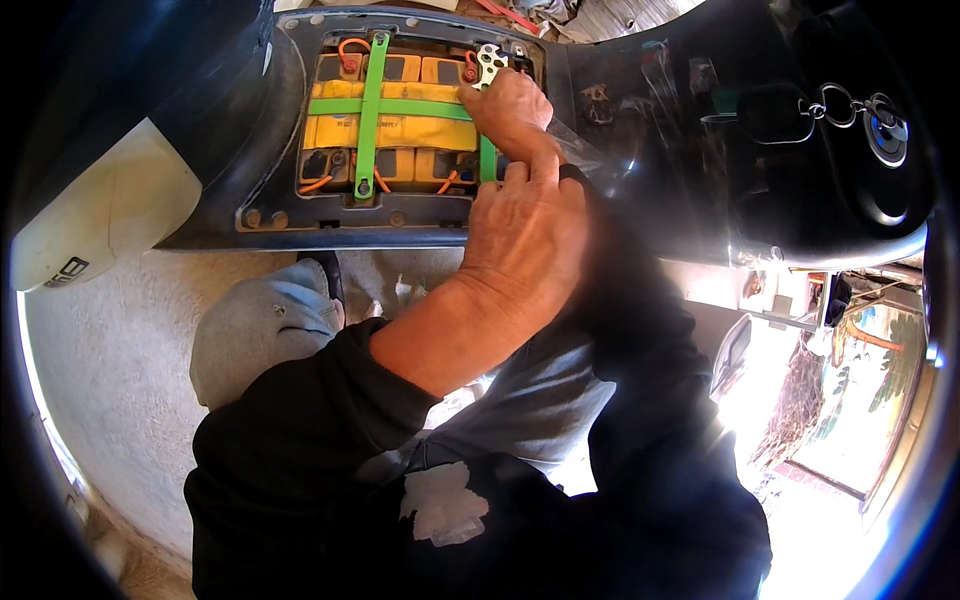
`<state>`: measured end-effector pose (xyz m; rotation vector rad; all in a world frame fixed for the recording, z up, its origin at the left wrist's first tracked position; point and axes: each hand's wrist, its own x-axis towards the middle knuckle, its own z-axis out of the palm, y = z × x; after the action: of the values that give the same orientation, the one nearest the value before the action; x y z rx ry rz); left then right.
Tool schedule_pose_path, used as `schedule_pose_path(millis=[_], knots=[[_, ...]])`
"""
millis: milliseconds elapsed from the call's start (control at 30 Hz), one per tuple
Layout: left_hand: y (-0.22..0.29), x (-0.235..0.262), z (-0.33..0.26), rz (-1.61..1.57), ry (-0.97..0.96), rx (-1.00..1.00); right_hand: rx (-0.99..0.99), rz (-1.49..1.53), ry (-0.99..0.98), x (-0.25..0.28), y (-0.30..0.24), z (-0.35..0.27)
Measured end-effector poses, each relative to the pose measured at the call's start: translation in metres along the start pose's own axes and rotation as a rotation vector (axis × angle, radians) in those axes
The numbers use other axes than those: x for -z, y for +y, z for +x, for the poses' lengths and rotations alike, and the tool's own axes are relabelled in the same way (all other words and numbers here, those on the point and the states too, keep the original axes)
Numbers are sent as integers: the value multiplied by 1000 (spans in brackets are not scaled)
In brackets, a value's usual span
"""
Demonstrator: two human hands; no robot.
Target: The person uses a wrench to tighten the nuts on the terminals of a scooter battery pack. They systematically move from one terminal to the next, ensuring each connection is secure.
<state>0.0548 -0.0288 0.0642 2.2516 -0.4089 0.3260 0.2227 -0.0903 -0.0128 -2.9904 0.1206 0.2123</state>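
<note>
Yellow batteries (400,128) sit in the scooter's battery bay (300,215), crossed by green straps (371,100). Right hand (512,110) grips a small metal wrench (489,64) at the bay's far right corner; left hand (525,225), fingers loosely curled, touches the strap's right end

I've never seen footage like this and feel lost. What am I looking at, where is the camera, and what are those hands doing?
There is no machine here: a person wears a wide-angle camera on the head, looking down at their own two bare hands, so straight edges bend near the rim. In front is an open compartment in a dark vehicle body, filled with yellow batteries bound by green straps, with orange wires at the corners. The right hand holds a small flat metal tool at the upper right corner of the batteries. The left hand rests just below it, fingers at the compartment's right edge; whether it has a grip on anything is hidden. A key ring hangs to the right.
</note>
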Motion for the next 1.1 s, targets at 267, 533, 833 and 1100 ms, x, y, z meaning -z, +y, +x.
schedule_pose_path(millis=[267,533,833,1100], knots=[[-1,0,0,3,2,17,-36,31,-83,17,-4,2],[-1,5,0,-7,-22,27,-44,33,-100,20,4,10],[-1,6,-1,-7,24,38,101,-54,-103,26,26,19],[0,10,-2,-8,8,16,163,-114,-96,30,42,30]])
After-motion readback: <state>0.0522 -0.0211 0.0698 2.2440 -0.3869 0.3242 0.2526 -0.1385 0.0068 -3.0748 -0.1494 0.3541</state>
